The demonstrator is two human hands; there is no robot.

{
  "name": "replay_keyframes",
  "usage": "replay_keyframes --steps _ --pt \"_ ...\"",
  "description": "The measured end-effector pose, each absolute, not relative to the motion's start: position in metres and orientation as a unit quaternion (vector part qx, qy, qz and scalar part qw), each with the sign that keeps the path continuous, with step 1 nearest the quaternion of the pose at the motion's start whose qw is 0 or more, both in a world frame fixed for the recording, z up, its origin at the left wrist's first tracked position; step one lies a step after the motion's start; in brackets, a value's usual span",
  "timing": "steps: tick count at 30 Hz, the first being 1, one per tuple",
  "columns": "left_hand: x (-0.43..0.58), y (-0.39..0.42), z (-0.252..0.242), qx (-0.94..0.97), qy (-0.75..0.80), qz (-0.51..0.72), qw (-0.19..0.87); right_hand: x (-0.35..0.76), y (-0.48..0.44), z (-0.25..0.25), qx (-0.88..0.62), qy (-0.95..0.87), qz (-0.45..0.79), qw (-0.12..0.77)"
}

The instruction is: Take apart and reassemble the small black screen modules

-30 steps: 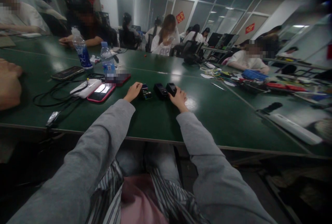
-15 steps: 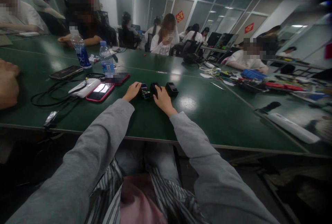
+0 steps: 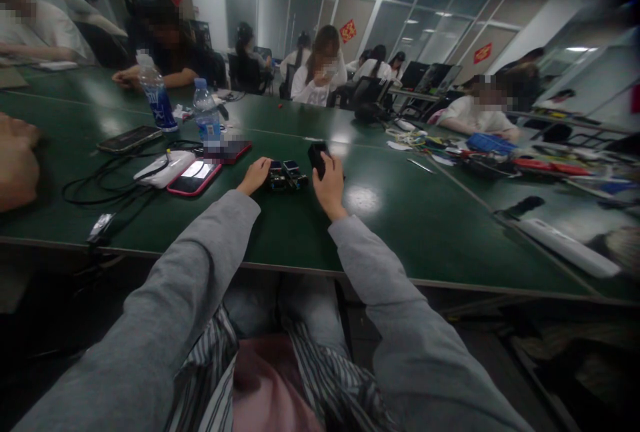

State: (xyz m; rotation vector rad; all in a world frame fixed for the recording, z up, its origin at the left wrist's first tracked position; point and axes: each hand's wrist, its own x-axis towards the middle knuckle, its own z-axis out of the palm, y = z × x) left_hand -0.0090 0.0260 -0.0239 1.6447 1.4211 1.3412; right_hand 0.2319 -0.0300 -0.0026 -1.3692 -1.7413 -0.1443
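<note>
On the green table [image 3: 240, 225] in front of me, two small circuit boards with little screens stand side by side: a left circuit board [image 3: 277, 182] and a right circuit board [image 3: 296, 175]. My left hand [image 3: 254, 177] is closed at the left edge of the left board, its fingertips partly hidden behind it. To the right of the boards, my right hand [image 3: 330, 184] grips a black box-shaped case [image 3: 317, 152], thumb on its near left side. Whatever lies behind the right hand is mostly covered.
Left of the boards lie a phone with a pink case [image 3: 195, 177], a white power bank [image 3: 165, 169], cables and a dark phone [image 3: 130, 139]. Two bottles stand behind, one a small water bottle [image 3: 206, 115]. Far right are tangled wires, tools and a white bar [image 3: 567, 245]. People sit around.
My right hand has moved right with the black case, uncovering the right circuit board. The second black case seen at the right is now mostly hidden. My left hand has stayed in place.
</note>
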Motion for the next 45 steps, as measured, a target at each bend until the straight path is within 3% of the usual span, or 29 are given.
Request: replay_keyframes --steps 4,8,11,15,18,25,28,31,35,45 --pt "-0.009 0.024 -0.023 0.609 0.535 0.504 0.300 0.248 -0.019 -0.017 -0.602 -0.712 -0.060 0.355" --pt "-0.009 0.022 -0.021 0.620 0.538 0.491 0.292 0.245 -0.021 -0.018 -0.615 -0.694 -0.082 0.364" --pt "-0.009 0.021 -0.020 0.630 0.548 0.481 0.269 0.235 -0.028 -0.010 -0.560 -0.731 -0.090 0.380" --pt "-0.009 0.019 -0.019 0.611 0.564 0.491 0.260 0.221 -0.036 -0.009 -0.465 -0.825 -0.051 0.316" --pt "-0.009 0.016 -0.017 0.606 0.571 0.492 0.254 0.215 -0.036 -0.016 -0.476 -0.832 -0.016 0.286" --pt "-0.011 0.009 -0.009 0.648 0.584 0.449 0.193 0.228 -0.029 -0.009 -0.516 -0.792 -0.061 0.321" --pt "-0.020 0.007 -0.007 0.688 0.594 0.408 0.082 0.254 -0.019 -0.006 -0.574 -0.724 -0.110 0.365" --pt "-0.031 0.007 -0.011 0.720 0.619 0.315 -0.007 0.288 -0.005 -0.015 -0.626 -0.692 -0.079 0.352" --pt "-0.039 0.010 -0.023 0.750 0.634 0.188 -0.003 0.323 0.011 -0.029 -0.626 -0.696 0.000 0.353" --pt "-0.040 0.011 -0.025 0.750 0.639 0.173 0.012 0.355 0.015 -0.035 -0.597 -0.700 -0.052 0.388"
